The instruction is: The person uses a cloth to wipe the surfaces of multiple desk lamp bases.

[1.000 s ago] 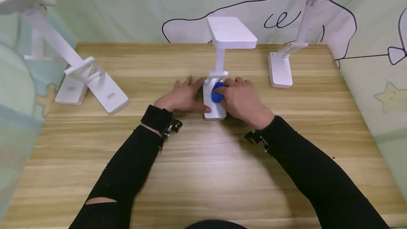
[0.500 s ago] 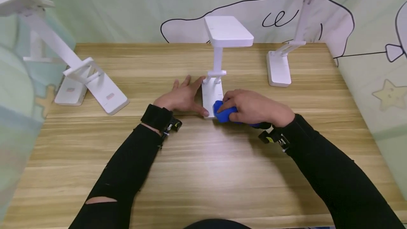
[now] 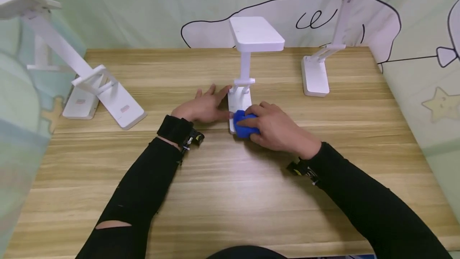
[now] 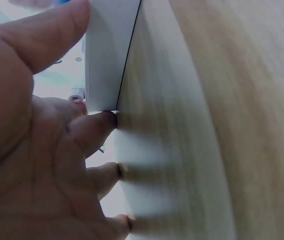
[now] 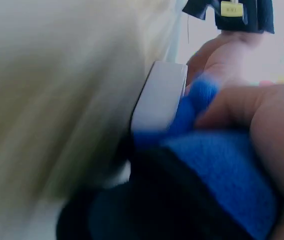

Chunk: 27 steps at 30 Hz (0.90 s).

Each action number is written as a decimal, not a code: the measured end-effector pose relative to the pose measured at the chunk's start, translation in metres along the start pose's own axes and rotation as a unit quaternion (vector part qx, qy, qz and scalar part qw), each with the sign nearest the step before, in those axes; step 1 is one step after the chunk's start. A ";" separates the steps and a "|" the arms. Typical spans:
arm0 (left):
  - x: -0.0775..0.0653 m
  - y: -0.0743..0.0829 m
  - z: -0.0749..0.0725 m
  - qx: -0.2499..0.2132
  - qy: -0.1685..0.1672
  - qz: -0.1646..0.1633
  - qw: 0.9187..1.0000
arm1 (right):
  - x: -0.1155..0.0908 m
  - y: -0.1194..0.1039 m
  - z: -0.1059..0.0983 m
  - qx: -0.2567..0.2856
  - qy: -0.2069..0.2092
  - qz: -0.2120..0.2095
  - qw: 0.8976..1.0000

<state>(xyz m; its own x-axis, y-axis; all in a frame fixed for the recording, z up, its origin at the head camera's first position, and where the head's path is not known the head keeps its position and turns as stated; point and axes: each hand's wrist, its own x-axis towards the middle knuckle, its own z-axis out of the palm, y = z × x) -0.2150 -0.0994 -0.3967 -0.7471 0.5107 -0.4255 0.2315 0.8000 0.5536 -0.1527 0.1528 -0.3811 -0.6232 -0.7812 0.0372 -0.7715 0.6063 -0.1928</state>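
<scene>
A white desk lamp (image 3: 256, 33) stands upright mid-table, its flat head over a narrow base (image 3: 238, 98). Along the base's left side lies my left hand (image 3: 201, 109), fingers spread and straight. Its thumb touches the near part of the base and its index finger the far corner, as the left wrist view also shows. My right hand (image 3: 276, 129) grips a bunched blue cloth (image 3: 242, 131) against the base's near right part. In the right wrist view, the cloth (image 5: 222, 170) looks fuzzy, with a dark part below it, and touches the base's end (image 5: 162, 95).
Two more white lamps stand at the left; the nearer one's base (image 3: 122, 105) overlaps the other base (image 3: 80, 101) in view. Another lamp (image 3: 316, 76) stands back right. A printed curtain (image 3: 143, 11) borders the wooden table (image 3: 215, 195) behind and at the sides.
My right hand has moved the blue cloth from the base's middle to its near right edge, then slightly left onto its near end. My left hand stays beside the base, its thumb slightly farther back.
</scene>
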 end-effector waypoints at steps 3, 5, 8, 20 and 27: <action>-0.001 0.002 0.000 0.000 0.001 -0.005 1.000 | -0.014 0.004 -0.011 0.022 -0.039 -0.011 0.999; -0.002 0.003 -0.001 0.002 0.002 -0.005 1.000 | -0.015 0.006 -0.018 0.007 -0.035 0.009 0.999; -0.003 0.004 -0.001 0.003 0.004 -0.004 1.000 | -0.006 0.002 -0.019 -0.033 0.010 0.040 0.999; 0.000 0.004 0.000 0.009 0.007 -0.005 1.000 | -0.014 0.010 -0.004 -0.031 0.020 -0.047 0.998; -0.002 0.004 0.000 0.002 0.009 -0.010 1.000 | 0.016 0.033 -0.004 -0.041 0.042 0.060 0.997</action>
<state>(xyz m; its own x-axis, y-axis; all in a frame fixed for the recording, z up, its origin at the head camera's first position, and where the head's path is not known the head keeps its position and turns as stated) -0.2131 -0.0968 -0.3933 -0.7620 0.4897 -0.4237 0.2198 0.8110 0.5421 -0.1889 0.1615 -0.3825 -0.7169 -0.6898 0.1013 -0.6971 0.7069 -0.1201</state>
